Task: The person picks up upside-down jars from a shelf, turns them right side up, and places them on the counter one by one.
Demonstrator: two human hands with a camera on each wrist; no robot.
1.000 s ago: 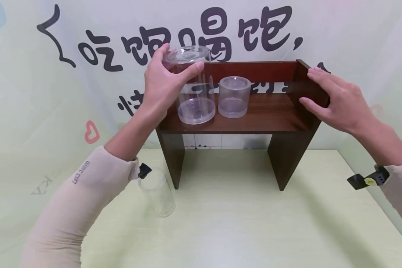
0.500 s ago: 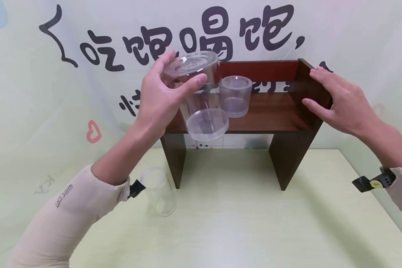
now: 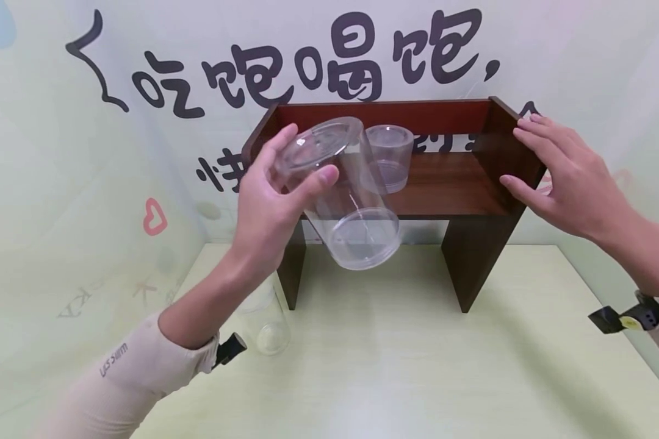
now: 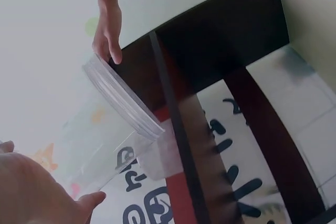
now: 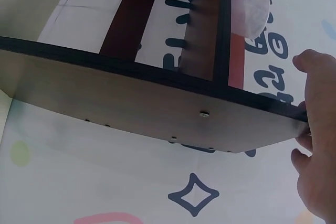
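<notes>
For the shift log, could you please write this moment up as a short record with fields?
left hand: grips the tall clear jar near its lidded end, tilted in the air in front of the shelf
right hand: fingers straight, resting on the right side panel of the wooden shelf
on shelf: short clear jar, upright
on table: another clear jar, partly behind the left forearm
backdrop: printed banner with dark characters

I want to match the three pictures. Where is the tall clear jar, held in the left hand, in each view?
Head: jar centre, tilted, gripped by left hand.
Left wrist: jar left of centre, base rim toward the shelf.
Right wrist: not in it.
Shared landmark: the shelf.
</notes>
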